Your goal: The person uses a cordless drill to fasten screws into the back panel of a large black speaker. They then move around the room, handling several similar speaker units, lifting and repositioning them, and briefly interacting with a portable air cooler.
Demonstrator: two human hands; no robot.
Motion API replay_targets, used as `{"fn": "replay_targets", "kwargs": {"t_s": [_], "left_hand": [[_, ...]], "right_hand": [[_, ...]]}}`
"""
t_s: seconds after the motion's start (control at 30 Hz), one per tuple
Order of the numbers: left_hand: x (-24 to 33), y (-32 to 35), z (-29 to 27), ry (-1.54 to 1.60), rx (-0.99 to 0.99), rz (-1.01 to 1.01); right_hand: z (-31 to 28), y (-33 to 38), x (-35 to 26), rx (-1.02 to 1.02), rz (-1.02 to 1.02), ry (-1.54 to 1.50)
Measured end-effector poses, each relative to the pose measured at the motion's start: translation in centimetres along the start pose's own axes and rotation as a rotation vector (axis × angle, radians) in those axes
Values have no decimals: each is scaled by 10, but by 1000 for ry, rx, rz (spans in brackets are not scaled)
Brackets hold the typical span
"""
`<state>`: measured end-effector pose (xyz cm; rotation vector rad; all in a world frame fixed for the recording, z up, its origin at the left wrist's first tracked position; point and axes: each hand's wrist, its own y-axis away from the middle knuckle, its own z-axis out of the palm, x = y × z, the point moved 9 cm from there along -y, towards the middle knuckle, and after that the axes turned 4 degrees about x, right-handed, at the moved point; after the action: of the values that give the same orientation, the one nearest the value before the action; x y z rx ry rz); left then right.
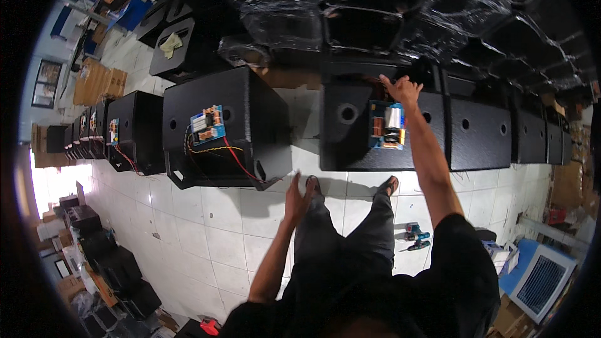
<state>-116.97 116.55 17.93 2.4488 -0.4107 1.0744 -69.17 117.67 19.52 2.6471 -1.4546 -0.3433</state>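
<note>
My right hand point(404, 89) reaches over a black speaker cabinet point(341, 147), its fingers spread near the far edge. Just below that hand, a blue crossover circuit board point(393, 126) with white and copper-coloured parts lies on the cabinet. Whether the fingertips touch the dark surface or the thin wires there cannot be made out. My left hand point(299, 197) hangs low over the floor, fingers stretched out and holding nothing. Nearest to it on the left is another black cabinet point(266, 106), which carries a second circuit board point(208, 126) with red, yellow and dark wires trailing from it.
More black cabinets point(479, 131) continue the row on both sides. Plastic-wrapped black boxes point(360, 28) are stacked behind. Cordless drills point(417, 236) lie on the tiled floor point(238, 256) by my right foot. A blue and white unit with a grille point(543, 278) stands at lower right.
</note>
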Motion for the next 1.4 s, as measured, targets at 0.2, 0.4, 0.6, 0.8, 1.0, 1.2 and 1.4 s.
{"fn": "replay_targets", "kwargs": {"t_s": [0.2, 0.4, 0.6, 0.8, 1.0, 1.2, 1.4], "left_hand": [[-191, 161, -93, 92, 169, -484], [-221, 172, -140, -8, 123, -562], [-145, 95, -133, 263, 79, -367], [129, 18, -116, 399, -105, 337], [393, 106, -108, -153, -56, 1446], [371, 119, -4, -621, -466, 1234], [309, 164, 37, -232, -905, 532]], "right_hand": [[61, -41, -59, -177, 30, -68], [66, -65, -71, 51, -171, 23], [-54, 33, -60, -185, -129, -1138], [-189, 190, -39, -122, -149, -1106], [-221, 314, -24, -53, -444, -830], [-232, 396, 16, -126, -420, -486], [-195, 442, 98, 57, -368, -525]]}}
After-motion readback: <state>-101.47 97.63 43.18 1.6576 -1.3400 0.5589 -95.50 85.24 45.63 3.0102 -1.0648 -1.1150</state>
